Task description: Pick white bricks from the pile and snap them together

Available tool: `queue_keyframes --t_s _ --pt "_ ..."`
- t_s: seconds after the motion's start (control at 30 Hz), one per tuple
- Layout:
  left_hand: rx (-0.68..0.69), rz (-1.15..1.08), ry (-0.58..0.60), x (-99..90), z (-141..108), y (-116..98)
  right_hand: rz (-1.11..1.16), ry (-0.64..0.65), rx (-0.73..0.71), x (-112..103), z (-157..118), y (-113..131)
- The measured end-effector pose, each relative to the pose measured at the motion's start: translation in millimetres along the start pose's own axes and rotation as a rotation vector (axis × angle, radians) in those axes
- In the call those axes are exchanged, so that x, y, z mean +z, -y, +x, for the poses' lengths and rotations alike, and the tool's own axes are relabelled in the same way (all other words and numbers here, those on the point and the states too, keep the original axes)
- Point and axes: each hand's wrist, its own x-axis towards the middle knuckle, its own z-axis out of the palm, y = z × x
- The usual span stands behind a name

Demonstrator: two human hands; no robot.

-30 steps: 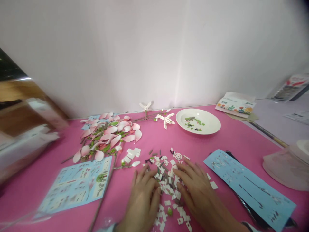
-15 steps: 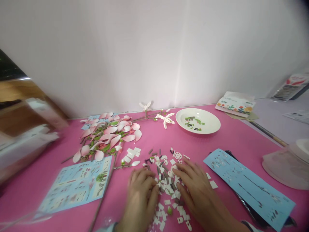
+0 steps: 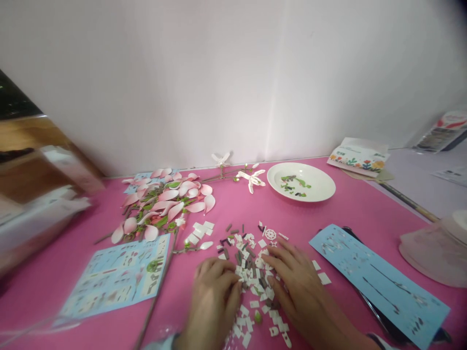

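Note:
A loose pile of small building-toy pieces, mostly white with grey, dark and green ones, lies on the pink tabletop between my hands. At the pile's left edge, my left hand has its fingers curled and the thumb drawn close to the index finger; whatever is between their tips is too small to make out. On the other side my right hand rests with fingers spread, the fingertips among the pieces. A white wheel-shaped piece lies just beyond its fingers. A green piece sits nearer me.
Pink-and-white petals and flower parts are heaped at the back left, above a blue instruction sheet and a long brown stem. A white plate holds green bits. At right, another blue sheet lies over a dark tablet-like object.
The fingers of my left hand curl in slightly more at the pile's edge. My right hand stays nearly still, and the whole view shifts a little.

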Motion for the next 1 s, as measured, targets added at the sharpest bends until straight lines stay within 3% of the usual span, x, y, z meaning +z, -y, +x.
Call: queue_keyframes --t_s 0.67,0.77,0.87,1.0 --pt "0.037 -0.076 -0.006 0.8 -1 0 0.010 -0.016 -0.002 -4 0 1" --pt "-0.031 -0.262 -0.002 -3.2 -4 -2 0.041 -0.052 -0.019 -6 -1 1" --pt "-0.149 -0.611 0.008 -6.3 -7 -5 0.173 -0.110 -0.082 -12 0 5" --pt "-0.350 -1.081 0.104 -4.5 -8 -10 0.410 -0.084 -0.195 -24 4 16"
